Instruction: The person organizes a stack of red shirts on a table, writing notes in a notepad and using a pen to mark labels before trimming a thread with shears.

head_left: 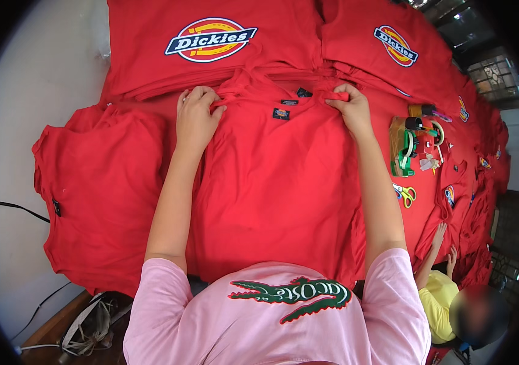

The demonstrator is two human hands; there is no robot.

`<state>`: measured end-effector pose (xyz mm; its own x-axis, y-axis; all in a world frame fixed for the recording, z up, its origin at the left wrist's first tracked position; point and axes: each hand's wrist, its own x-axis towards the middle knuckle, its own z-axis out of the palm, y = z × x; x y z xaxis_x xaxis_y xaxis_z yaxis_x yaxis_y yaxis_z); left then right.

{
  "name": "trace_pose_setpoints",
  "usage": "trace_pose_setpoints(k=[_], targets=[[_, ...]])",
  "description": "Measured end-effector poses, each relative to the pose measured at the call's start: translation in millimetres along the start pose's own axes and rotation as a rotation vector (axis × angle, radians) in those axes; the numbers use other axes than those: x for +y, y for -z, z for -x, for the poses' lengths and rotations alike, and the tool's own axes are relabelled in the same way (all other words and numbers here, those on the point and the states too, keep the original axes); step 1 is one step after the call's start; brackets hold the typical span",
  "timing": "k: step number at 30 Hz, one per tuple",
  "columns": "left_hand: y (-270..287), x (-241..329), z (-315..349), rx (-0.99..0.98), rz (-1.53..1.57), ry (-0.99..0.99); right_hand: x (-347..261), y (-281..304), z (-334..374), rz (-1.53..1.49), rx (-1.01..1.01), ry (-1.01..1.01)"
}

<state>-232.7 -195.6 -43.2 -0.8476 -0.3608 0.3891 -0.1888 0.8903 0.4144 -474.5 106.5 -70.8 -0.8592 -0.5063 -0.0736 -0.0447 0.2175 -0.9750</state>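
Observation:
A red T-shirt (277,182) lies spread in front of me, its neck at the far end and a small dark label inside the collar. My left hand (197,115) is closed on the shirt's left shoulder, thumb toward the collar. At the other shoulder, my right hand (352,111) pinches the red cloth between thumb and fingers. The fabric between both hands is slightly wrinkled near the neckline. More red cloth with dark labels shows just beyond the collar.
Red shirts with printed emblems (210,39) are stacked beyond my hands. Another red pile (104,194) sits left. To the right are a tape dispenser (405,152) and yellow-green scissors (406,194). A co-worker in a yellow top (437,304) handles red shirts at the lower right.

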Motion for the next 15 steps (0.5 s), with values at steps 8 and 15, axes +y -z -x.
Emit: trace_pose_setpoints(k=[8,15], targets=[[30.8,36.1,42.3,0.02,0.248,-0.206,-45.5,-16.3,28.4,0.023,0.008,-0.03],[36.5,51.1,62.2,-0.004,0.166,-0.021,-55.5,9.7,74.6,0.001,-0.261,0.322]])
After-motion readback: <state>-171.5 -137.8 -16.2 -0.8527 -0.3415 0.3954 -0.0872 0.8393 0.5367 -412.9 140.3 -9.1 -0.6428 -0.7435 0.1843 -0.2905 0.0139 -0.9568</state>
